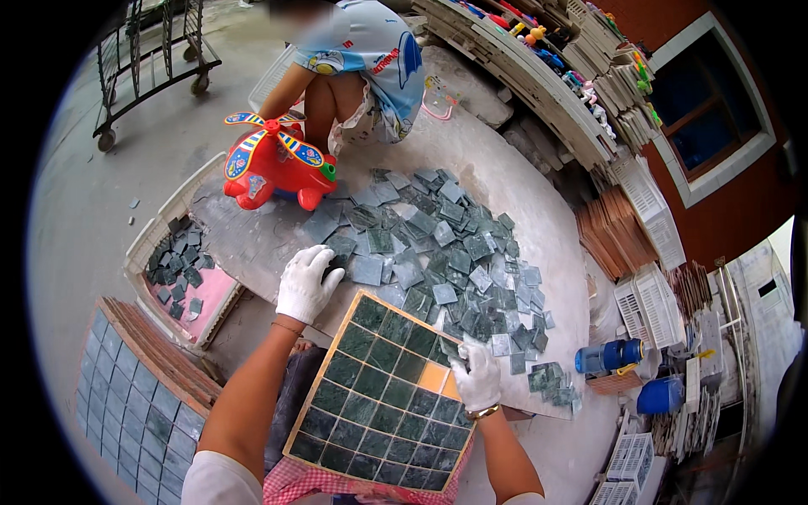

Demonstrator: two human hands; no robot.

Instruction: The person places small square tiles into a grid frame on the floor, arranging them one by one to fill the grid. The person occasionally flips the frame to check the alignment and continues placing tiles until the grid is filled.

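Note:
A square framed board (383, 396) leans across my lap, laid with rows of dark green stone tiles. Near its right edge, a bare orange-yellow patch (433, 378) shows between the tiles. My right hand (477, 376), in a white glove, is at that edge with its fingers closed on a small stone tile (448, 347), partly covered by the fingers. My left hand (308, 284), also gloved, rests at the near edge of the slab, thumb apart from the fingers. Its fingertips are beside a dark tile (340, 247). A loose heap of square tiles (454, 244) spreads beyond the board.
A red toy plane (278, 164) stands on the slab, and a person (362, 67) crouches behind it. At left are a crate (215, 316) with tile pieces and a stack of tiled boards (139, 404). A blue jug (608, 356) and white baskets (648, 307) stand at right.

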